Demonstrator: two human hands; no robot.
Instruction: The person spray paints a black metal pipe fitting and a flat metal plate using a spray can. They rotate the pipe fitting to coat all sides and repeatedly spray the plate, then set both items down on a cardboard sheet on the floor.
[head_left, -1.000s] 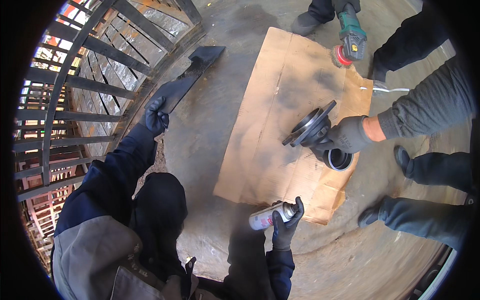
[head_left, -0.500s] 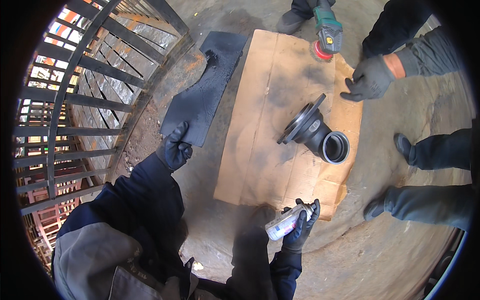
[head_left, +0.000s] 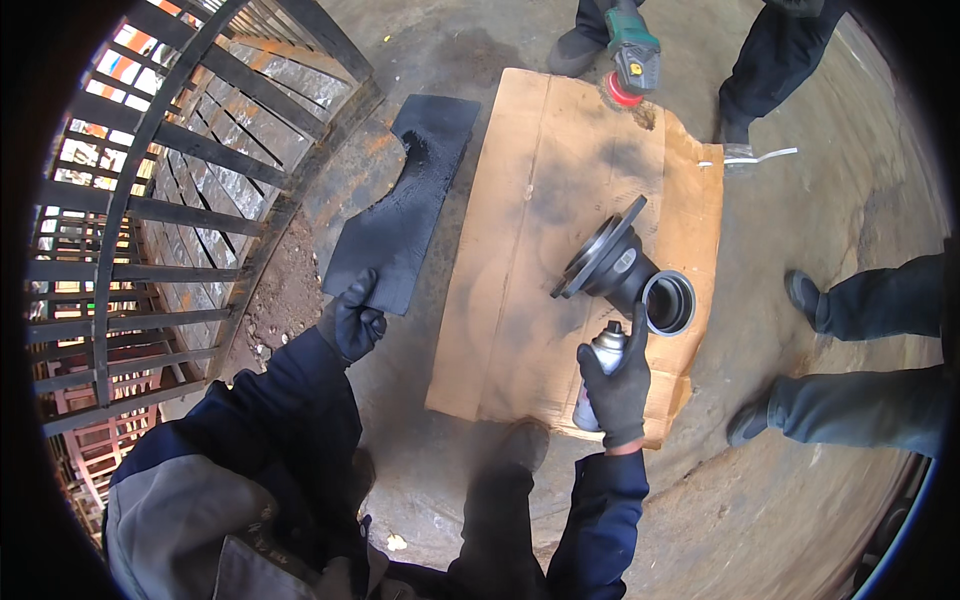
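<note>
Right hand (head_left: 618, 388), gloved, is closed round a spray can (head_left: 598, 372) at lower centre of the frame, nozzle end up and close to the flanged casting (head_left: 628, 276). Left hand (head_left: 352, 322), also gloved, pinches the near corner of a dark panel (head_left: 405, 214) lying at centre left.

Progress, as judged: the casting already reads dark over most of its flange and neck, so coating appears well advanced; whether the underside and the bore are covered cannot be told from this view. Dark overspray marks on the cardboard (head_left: 520, 330) round the part fit that reading. The panel is black across its whole visible face and looks finished on that side.

Position: the casting lies on its side on the cardboard, right of centre, open mouth toward the lower right. The can sits just below and left of that mouth, near but not touching. The panel rests on bare floor, just left of the cardboard.

An angle grinder (head_left: 632, 55) sits at the top edge, by another person's feet.
</note>
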